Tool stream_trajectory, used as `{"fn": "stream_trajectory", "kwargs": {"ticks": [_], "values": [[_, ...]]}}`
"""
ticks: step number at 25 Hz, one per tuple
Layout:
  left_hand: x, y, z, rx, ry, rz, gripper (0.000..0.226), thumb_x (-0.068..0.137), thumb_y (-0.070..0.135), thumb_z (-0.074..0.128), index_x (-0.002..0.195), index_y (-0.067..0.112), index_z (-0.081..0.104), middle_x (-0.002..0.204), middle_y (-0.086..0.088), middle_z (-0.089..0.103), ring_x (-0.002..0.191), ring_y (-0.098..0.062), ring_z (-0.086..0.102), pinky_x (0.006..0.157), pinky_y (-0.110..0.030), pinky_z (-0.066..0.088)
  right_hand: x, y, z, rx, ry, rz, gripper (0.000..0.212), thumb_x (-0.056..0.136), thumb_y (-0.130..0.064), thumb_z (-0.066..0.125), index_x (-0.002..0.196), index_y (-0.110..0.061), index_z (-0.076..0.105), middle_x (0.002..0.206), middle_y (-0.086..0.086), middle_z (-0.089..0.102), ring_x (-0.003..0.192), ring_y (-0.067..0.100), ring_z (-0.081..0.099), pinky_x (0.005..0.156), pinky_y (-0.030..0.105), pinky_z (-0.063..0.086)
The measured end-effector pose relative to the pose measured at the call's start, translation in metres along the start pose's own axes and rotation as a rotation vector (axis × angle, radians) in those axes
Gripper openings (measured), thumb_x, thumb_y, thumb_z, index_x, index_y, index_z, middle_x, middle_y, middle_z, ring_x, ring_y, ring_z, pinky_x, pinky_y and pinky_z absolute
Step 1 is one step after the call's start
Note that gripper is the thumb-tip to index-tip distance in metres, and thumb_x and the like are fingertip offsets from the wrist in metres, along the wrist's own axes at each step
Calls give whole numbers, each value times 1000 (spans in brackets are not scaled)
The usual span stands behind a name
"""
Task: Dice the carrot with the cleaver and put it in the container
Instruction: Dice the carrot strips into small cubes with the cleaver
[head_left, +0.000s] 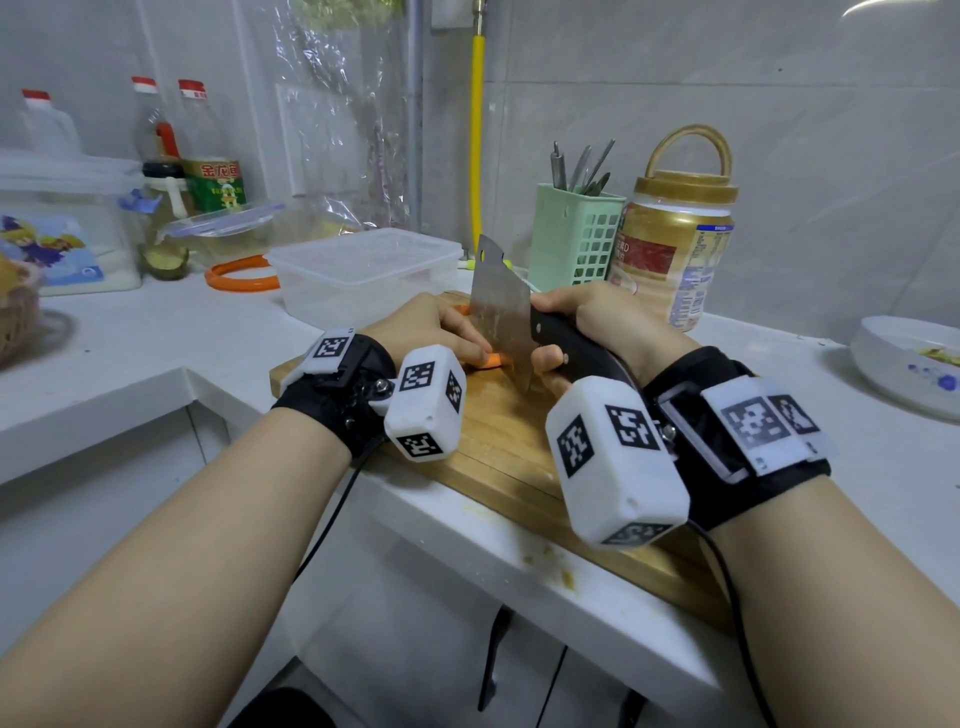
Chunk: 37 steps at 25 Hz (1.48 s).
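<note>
Carrot on board, pinned under our left hand, fingers curled over it. Right hand clamps cleaver handle. We should keep fingertips tucked, slice straight down. Container waits behind.

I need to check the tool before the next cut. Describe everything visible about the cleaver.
The cleaver has a broad rectangular blade of dull, scuffed grey metal and a black handle with a visible rivet. It stands on edge over the wooden cutting board, tip pointing away from the person, cutting edge down at the carrot. The right hand grips the handle. The left hand holds the carrot just beside the blade's flat side.
</note>
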<state>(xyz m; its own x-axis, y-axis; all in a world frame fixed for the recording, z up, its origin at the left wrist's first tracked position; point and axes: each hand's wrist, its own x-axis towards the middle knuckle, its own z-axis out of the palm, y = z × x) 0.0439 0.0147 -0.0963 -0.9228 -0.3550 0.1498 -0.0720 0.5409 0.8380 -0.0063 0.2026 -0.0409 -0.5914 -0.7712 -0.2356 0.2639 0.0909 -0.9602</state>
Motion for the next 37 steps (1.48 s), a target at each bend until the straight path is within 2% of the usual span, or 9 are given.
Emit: {"fn": "stream_trajectory", "kwargs": {"ticks": [5,8,11,15,20,27,30,33,37], "values": [[-1,0,0,-14,-7,-2,6,78,7,77,80,13,75,93,-6,73,86,0,60,67,-2,46,7,6,8,-6,30,1,17,99,-14,42,85,-5,44,59,8,43,34,14,34,36,11,32],[-2,0,0,-17,-3,-3,7,79,6,76,78,13,74,83,2,70,74,5,60,66,-5,47,11,9,7,0,36,-15,17,99,-14,43,84,-6,41,56,7,42,34,14,33,35,12,31],[-1,1,1,4,-18,7,6,80,6,75,83,10,75,86,2,69,78,5,59,66,-1,44,8,10,-3,73,-10,-4,13,99,-17,42,97,-5,46,48,5,46,31,14,36,36,11,31],[-2,2,1,39,-22,29,5,81,4,74,80,9,73,88,0,70,82,2,57,66,2,42,0,12,-14,86,-59,33,23,101,-25,37,85,-9,45,41,2,43,28,14,37,40,10,29],[-3,2,0,46,-11,20,8,81,8,75,76,13,72,82,4,69,68,8,59,63,-1,43,-5,12,-13,46,-45,11,26,100,-30,38,84,-11,44,43,3,37,31,17,34,39,12,30],[-1,-1,0,36,-4,5,5,79,11,78,78,13,73,104,-12,72,106,-7,56,66,5,40,-7,11,-13,35,-47,-3,26,100,-32,39,84,-11,43,45,3,36,33,18,32,39,15,28],[1,-5,-1,26,-11,-8,7,77,17,81,78,15,75,107,-10,72,119,-13,57,78,-3,42,-9,10,-12,32,-57,-9,25,100,-31,39,85,-12,42,45,4,36,32,18,32,38,15,28],[3,-7,-1,32,-8,-7,7,76,19,81,76,17,75,104,-7,73,123,-17,55,87,-14,41,-9,11,-11,33,-54,2,25,100,-31,39,85,-11,42,44,4,36,31,18,34,37,14,29],[2,-7,-1,44,-16,4,5,78,18,80,76,19,75,102,-8,73,120,-18,57,88,-17,43,-9,12,-11,23,-47,-1,27,100,-30,39,82,-11,42,45,4,35,31,17,33,38,14,29]]}}
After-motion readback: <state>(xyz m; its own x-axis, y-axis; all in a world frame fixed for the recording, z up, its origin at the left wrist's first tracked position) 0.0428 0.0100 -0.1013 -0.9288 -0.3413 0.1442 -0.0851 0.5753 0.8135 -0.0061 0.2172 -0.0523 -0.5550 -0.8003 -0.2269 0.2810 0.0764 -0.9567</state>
